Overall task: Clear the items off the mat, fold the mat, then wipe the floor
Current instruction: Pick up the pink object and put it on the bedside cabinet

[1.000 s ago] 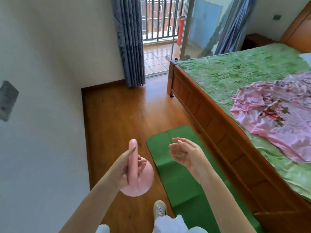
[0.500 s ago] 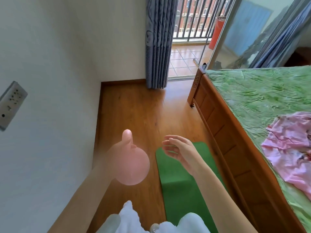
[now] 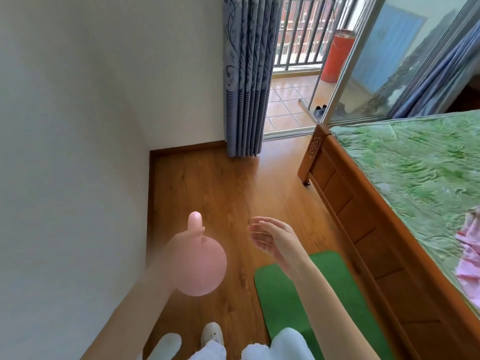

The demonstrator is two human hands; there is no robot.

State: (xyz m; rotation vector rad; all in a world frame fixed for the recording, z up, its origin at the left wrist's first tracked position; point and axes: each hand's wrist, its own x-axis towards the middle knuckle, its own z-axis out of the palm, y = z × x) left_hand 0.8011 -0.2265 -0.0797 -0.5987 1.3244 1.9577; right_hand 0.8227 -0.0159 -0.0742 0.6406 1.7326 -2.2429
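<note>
While the view has swung up and left since a second ago, the bed (image 3: pixel 389 209) has slid toward the right edge and more white wall and the balcony door now fill the frame. Bed is the landmark. Green mat (image 3: pixel 322 302) lies flat on the wood floor (image 3: pixel 220 183) just beside the bed's side rail; less of it shows now, and its visible part carries nothing. Pink cloth (image 3: pixel 470 250) sits on the bed, mostly cut off now. Right hand (image 3: pixel 272 239) hangs above the floor between the wall and the bed, past the mat's far end, fingers loosely spread, holding nothing, same pose as before. Left hand (image 3: pixel 181 245), further from the bed, is blurred; exact finger lie cannot be told, though it appears wrapped round the handle of the pink round item (image 3: pixel 201 268), carried wallward. Judgement: clearing step, item being taken away; folding not yet begun.
</note>
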